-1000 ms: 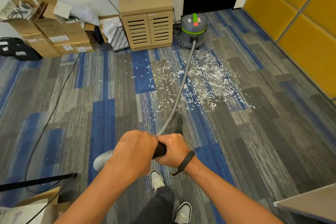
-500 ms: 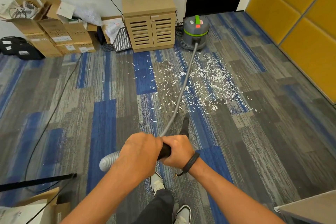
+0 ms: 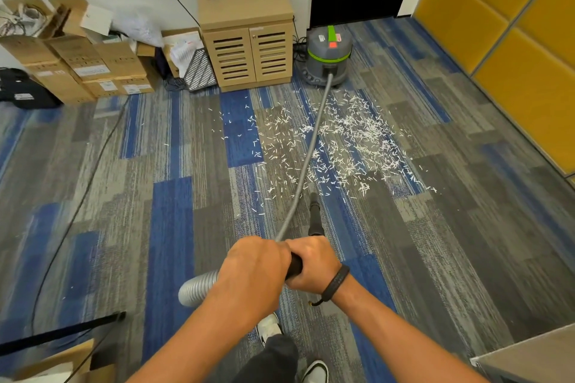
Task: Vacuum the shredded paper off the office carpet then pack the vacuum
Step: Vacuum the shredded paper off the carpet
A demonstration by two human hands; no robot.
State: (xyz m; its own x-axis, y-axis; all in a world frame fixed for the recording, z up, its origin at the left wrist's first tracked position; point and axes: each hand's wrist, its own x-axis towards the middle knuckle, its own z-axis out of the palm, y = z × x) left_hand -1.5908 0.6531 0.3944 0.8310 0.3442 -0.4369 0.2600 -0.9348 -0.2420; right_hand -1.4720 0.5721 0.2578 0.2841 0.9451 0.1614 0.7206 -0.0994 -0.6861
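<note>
Both hands clamp the black wand handle — left hand [image 3: 253,270] nearest the ribbed hose [image 3: 199,289], right hand [image 3: 312,264] just ahead. The nozzle [image 3: 315,211] has crept forward over the last second and now sits at the near fringe of the shredded paper [image 3: 351,140]. Most of the paper lies uncollected between nozzle and canister vacuum [image 3: 328,56] — pickup is only beginning.

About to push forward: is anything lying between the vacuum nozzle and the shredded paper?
Only bare carpet lies between the nozzle and the shredded paper. The vacuum's own grey hose runs across the pile, just left of the nozzle.
</note>
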